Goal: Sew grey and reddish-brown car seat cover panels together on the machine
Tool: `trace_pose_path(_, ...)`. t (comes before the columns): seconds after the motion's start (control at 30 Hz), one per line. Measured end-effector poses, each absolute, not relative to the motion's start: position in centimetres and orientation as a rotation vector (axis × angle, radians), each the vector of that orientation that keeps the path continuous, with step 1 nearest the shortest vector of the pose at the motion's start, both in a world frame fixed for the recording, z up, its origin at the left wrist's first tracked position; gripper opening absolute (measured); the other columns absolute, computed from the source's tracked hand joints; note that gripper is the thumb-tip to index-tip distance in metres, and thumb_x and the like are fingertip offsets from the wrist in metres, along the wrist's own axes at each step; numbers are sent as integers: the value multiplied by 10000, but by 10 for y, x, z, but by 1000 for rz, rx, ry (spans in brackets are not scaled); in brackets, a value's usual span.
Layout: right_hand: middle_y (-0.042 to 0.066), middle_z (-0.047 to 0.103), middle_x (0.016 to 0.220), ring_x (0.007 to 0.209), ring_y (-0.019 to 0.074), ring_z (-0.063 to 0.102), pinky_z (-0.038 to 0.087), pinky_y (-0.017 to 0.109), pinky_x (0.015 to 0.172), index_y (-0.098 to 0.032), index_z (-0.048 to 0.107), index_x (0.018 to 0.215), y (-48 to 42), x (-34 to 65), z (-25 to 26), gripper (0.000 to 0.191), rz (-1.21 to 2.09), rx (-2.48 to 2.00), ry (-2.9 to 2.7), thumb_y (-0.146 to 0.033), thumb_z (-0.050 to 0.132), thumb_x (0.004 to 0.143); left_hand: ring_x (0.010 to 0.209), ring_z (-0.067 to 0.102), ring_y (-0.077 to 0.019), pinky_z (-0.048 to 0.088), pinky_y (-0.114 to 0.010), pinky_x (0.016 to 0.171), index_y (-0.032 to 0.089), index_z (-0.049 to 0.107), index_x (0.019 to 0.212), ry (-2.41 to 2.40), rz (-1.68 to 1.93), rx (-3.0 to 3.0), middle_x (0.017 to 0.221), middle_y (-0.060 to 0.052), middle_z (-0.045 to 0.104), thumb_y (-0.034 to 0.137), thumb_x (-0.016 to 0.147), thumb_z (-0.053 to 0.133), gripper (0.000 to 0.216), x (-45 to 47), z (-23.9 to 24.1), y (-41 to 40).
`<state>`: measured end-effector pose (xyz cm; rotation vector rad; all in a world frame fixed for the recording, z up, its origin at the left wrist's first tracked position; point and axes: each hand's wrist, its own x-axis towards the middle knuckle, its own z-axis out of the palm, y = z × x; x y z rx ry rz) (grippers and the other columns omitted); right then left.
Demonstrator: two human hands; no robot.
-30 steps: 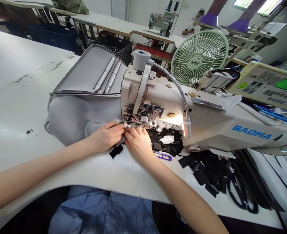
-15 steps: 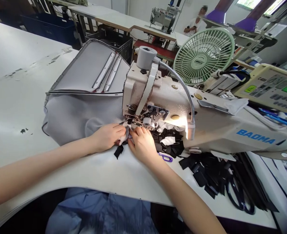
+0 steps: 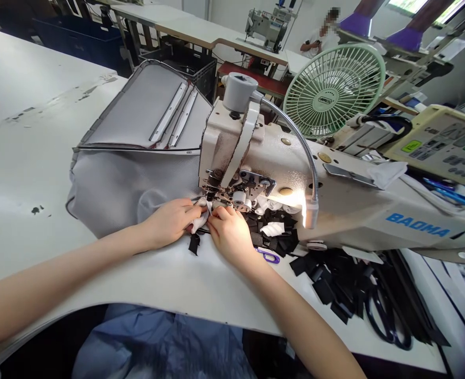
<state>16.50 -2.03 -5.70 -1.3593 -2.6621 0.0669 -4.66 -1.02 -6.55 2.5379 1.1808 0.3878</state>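
Note:
A large grey fabric piece [image 3: 114,181] with dark-edged seams lies left of and partly beneath the head of the sewing machine [image 3: 232,139]. My left hand [image 3: 172,223] is closed on the fabric's bunched, whitish edge just in front of the needle area. Close beside it, my right hand [image 3: 229,231] has its fingers bent and pressed together on the same edge, under the machine's lamp [image 3: 310,213]. The fingertips of both hands are partly hidden by cloth and machine parts. A short black strip [image 3: 194,244] hangs from the work below my left hand.
Black fabric tabs [image 3: 327,284] lie heaped to the right, with dark-handled scissors [image 3: 386,321] among them. A purple-handled tool [image 3: 269,256] rests by my right wrist. Behind the machine stand a green fan [image 3: 335,92] and a control panel [image 3: 445,142]. A person [image 3: 321,39] is in the background.
Both hands keep their hold at the needle area, with the left fingers slightly shifted on the edge. The black strip now hangs straighter. The whole view has moved a little.

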Motion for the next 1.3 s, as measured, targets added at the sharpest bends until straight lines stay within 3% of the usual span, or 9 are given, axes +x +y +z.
trace_pose_path(0.13, 64, 705, 1017, 926, 210, 591, 380, 339, 814, -195, 727, 928, -22, 168, -59, 237, 52, -1327, -2589, -244, 507, 1003, 753, 517, -206, 383, -303, 653, 149, 634, 929, 1117, 318, 2662, 765, -37, 551, 115, 872, 508, 143, -44, -62, -8)
trace_pose_path(0.3, 64, 713, 848, 815, 198, 623, 364, 323, 779, -164, 672, 922, -22, 167, -61, 214, 82, -1432, -2468, -212, 476, 993, 749, 491, -187, 354, -308, 665, 163, 585, 799, 989, 381, 2866, 782, -34, 586, 103, 886, 562, 108, -43, -63, -6)
trace_pose_path(0.47, 78, 719, 941, 874, 228, 634, 372, 335, 785, -173, 658, 939, -18, 158, -59, 163, 57, -1594, -2409, -328, 607, 947, 800, 494, -204, 361, -335, 697, 161, 610, 839, 926, 381, 2965, 827, -43, 639, 145, 908, 603, 71, -42, -68, -7)
trace_pose_path(0.63, 72, 727, 1041, 945, 208, 627, 377, 329, 808, -185, 678, 958, -16, 156, -63, 183, 29, -1470, -2491, -247, 514, 1008, 878, 511, -220, 404, -361, 776, 162, 647, 930, 910, 360, 3031, 939, -52, 678, 164, 941, 582, 66, -43, -68, -10)
trace_pose_path(0.83, 74, 736, 962, 912, 199, 618, 372, 333, 797, -167, 685, 936, -15, 159, -69, 203, -55, -1327, -2581, -228, 507, 1014, 913, 522, -223, 418, -351, 774, 182, 662, 894, 990, 464, 3016, 1178, -86, 613, 187, 929, 578, 92, -44, -71, -11)
trace_pose_path(1.07, 91, 717, 952, 910, 211, 587, 371, 334, 803, -158, 680, 929, -14, 153, -71, 211, -238, -1255, -2721, -174, 485, 1009, 859, 515, -208, 395, -331, 731, 196, 665, 907, 876, 354, 2987, 1019, -50, 646, 155, 910, 593, 83, -53, -67, -1)
trace_pose_path(1.3, 92, 725, 1029, 907, 209, 609, 402, 337, 785, -154, 692, 995, -9, 150, -72, 188, -120, -1406, -2634, -185, 507, 999, 861, 539, -222, 431, -350, 736, 165, 647, 871, 1043, 432, 3019, 951, -69, 658, 118, 936, 527, 144, -43, -74, 1)
